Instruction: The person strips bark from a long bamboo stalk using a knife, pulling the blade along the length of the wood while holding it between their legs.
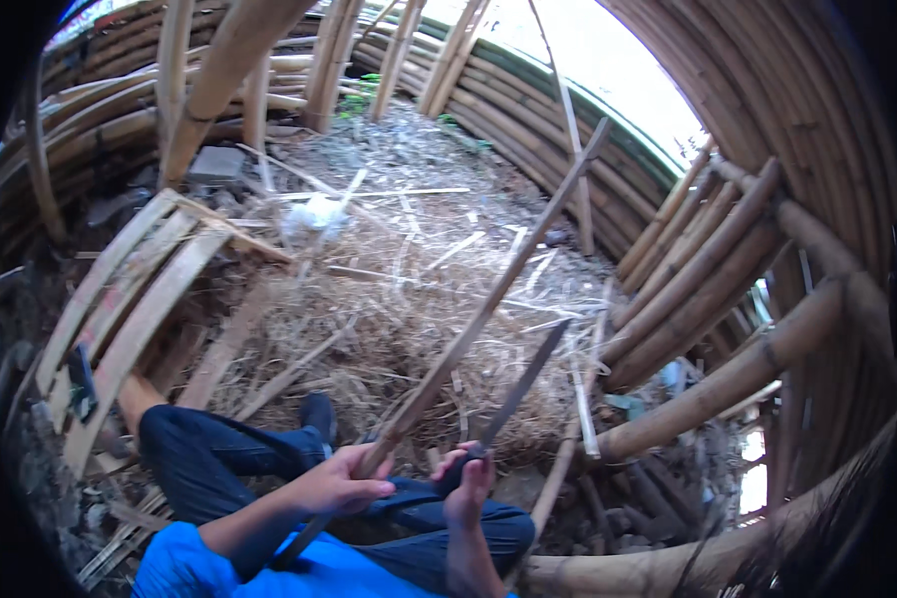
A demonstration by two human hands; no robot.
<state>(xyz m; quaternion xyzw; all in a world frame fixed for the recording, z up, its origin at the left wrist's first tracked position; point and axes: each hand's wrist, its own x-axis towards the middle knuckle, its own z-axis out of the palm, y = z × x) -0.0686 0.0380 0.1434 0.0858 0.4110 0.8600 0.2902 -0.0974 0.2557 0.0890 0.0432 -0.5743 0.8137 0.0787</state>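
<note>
No packages or signs that I can make out; only a pale crumpled scrap [317, 214], possibly plastic, lies upper centre-left on the litter, too blurred to name.

My left hand [341, 483], lower centre of the frame, is closed in a full fist around a long bamboo strip [488, 304]. The strip is thin, flat and tan, with a darker edge. It runs diagonally from my lap at the bottom up to the upper right, its tip ending against the curved bamboo wall [528, 105].

My right hand [465, 478], just right of the left, is wrapped tight on the dark handle of a long knife [524, 384]. The blade is narrow, grey and straight, angled up to the right, nearly parallel to the strip and just beside it. I cannot tell if the edge touches the strip.

Beyond my hands, mid-frame, is a heap of dry shavings [409, 329]: straw-coloured, fibrous, mixed with pale splinters.

Thick round bamboo poles [708, 299], brown with node rings, are stacked at the right. Flat split slats [130, 309] lean at the left.

My legs in dark blue trousers [209, 453] sit lower left; blue sleeve [184, 568] at the bottom.
</note>
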